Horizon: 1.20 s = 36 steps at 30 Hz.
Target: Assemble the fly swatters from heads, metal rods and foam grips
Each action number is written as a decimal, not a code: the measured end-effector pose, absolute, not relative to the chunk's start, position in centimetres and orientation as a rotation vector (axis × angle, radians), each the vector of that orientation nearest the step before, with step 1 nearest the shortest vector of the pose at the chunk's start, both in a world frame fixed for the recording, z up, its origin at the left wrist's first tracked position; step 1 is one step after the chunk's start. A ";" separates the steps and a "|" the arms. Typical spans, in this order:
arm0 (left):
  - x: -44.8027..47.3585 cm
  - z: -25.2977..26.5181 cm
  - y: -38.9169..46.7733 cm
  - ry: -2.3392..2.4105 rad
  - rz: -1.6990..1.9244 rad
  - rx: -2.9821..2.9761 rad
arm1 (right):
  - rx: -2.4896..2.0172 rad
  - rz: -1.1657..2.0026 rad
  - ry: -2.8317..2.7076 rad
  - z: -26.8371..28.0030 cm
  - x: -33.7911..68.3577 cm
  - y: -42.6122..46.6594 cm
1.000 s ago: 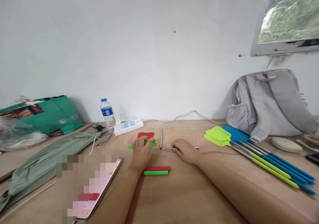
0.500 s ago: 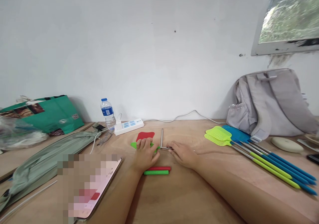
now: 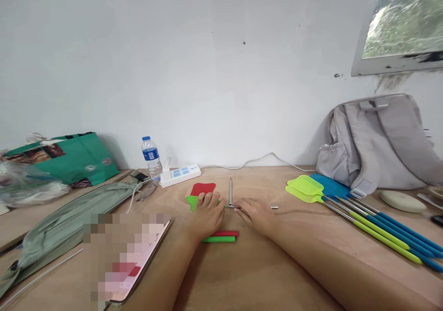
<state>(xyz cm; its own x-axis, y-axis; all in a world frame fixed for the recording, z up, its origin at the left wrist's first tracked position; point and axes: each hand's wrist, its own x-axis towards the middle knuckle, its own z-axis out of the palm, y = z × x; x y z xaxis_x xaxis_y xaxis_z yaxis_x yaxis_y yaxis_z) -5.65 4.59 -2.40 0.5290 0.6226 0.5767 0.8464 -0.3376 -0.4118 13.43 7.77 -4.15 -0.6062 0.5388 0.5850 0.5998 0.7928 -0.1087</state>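
My left hand [image 3: 206, 216] is closed over a green fly swatter head [image 3: 191, 202], whose narrow neck points right. My right hand [image 3: 256, 215] grips a thin metal rod [image 3: 274, 207]. The rod's left end meets the green neck between my hands; how far it sits in the neck is too small to tell. Just behind my left hand lies a red swatter head [image 3: 203, 189]. Another metal rod [image 3: 230, 190] points away from me on the table. Nearer to me, a red handle [image 3: 225, 233] and a green handle [image 3: 219, 239] lie side by side, partly behind my left wrist.
To the right lie several yellow-green [image 3: 306, 185] and blue swatters [image 3: 398, 225], in front of a grey backpack [image 3: 384, 140]. On the left are a phone [image 3: 138, 265], a grey-green strap-like bag [image 3: 76, 214], a water bottle [image 3: 151, 158], a power strip [image 3: 180, 176] and a green bag [image 3: 79, 158].
The rod in my right hand now lines up with the green neck, and its far end shows past my hand. My left hand has shifted slightly right with the green head.
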 end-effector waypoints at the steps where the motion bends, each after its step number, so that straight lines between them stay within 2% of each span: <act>1: -5.5 -2.4 4.5 -1.182 -0.415 -2.077 | -0.843 -0.118 -2.353 -4.2 13.4 7.6; 25: -5.6 -2.5 3.7 -0.928 -0.188 -2.020 | -0.951 0.067 -2.411 -4.1 13.1 6.3; 32: -6.2 -3.1 4.6 -0.995 -0.302 -2.077 | -1.058 0.114 -2.455 -4.0 12.0 6.2; 36: -6.6 -3.0 4.9 -1.082 -0.365 -2.071 | -0.915 -0.068 -2.408 -3.7 12.1 5.9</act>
<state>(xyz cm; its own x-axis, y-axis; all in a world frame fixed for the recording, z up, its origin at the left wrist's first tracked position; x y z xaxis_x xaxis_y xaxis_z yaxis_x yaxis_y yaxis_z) -6.58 4.90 -2.98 0.6005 0.5783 0.5522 0.7946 -0.3545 -0.4928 12.06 5.86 -3.66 -0.6124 0.5980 0.5170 0.6263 0.7661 -0.1444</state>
